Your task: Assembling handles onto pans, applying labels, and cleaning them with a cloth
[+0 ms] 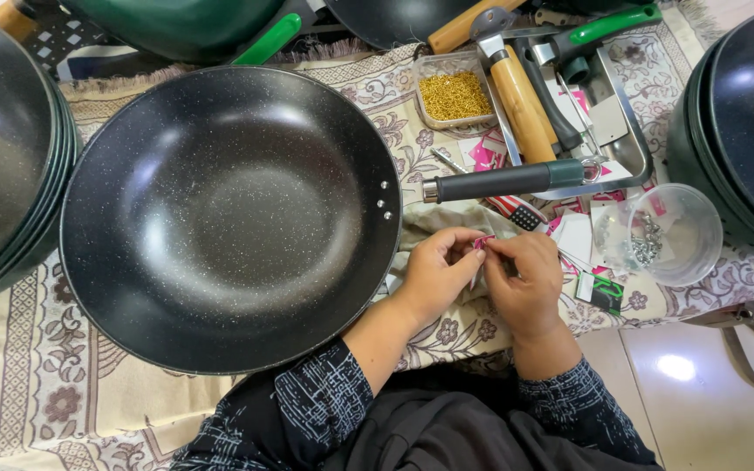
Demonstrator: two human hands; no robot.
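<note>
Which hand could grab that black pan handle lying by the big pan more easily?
Probably the right hand. The black handle lies just above it, beside the big pan. The left hand sits nearer the pan's rim. Both hands pinch a small pink tag, so one must let go first.

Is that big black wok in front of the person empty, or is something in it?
Empty. The wok sits open side up on the patterned cloth, and only its bare speckled inside shows, with three rivets at its right rim.

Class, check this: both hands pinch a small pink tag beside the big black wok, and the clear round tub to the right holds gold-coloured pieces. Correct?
Not quite. In the head view the clear round tub holds silver-coloured metal pieces; the gold ones sit in the rectangular tray. The rest stands.
</note>
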